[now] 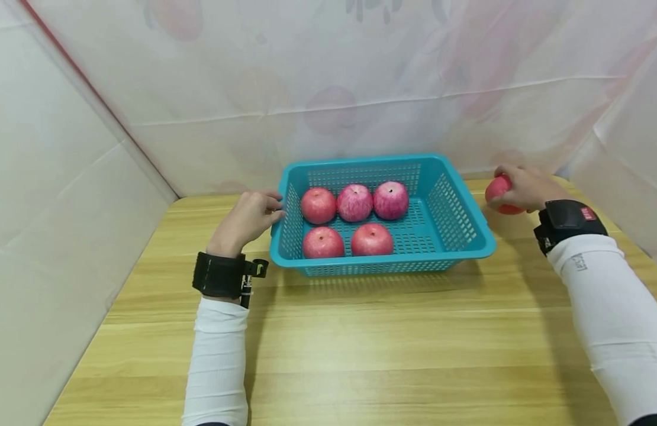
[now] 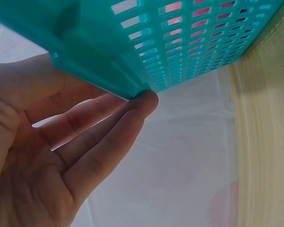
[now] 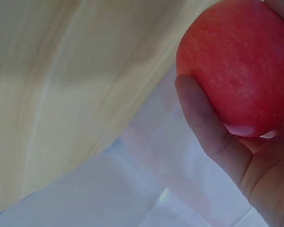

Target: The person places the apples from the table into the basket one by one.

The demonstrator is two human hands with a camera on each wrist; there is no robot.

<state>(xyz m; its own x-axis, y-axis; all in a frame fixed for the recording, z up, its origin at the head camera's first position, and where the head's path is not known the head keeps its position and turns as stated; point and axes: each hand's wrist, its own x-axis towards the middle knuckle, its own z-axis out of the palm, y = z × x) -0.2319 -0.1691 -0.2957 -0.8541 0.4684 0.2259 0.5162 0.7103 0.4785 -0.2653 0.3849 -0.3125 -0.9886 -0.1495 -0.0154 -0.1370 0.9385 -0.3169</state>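
Note:
A turquoise plastic basket (image 1: pixel 382 266) with perforated walls stands on the table and holds several apples. Three apples, among them a striped one (image 1: pixel 354 202), form a back row; two more, one of them a red apple (image 1: pixel 372 239), lie at the front. At the basket's left end, my left hand (image 1: pixel 247 218) holds the rim, with fingertips (image 2: pixel 144 101) at its underside and part of the hand hidden behind it. Off to the right of the basket, my right hand (image 1: pixel 536 188) grips a red apple (image 3: pixel 239 66), thumb and fingers spread around it.
The wooden table (image 1: pixel 392 343) reaches toward me in front of the basket. Pale printed fabric (image 1: pixel 286 77) hangs behind and on both sides, close to the basket's back. Both wrists carry black straps over white sleeves.

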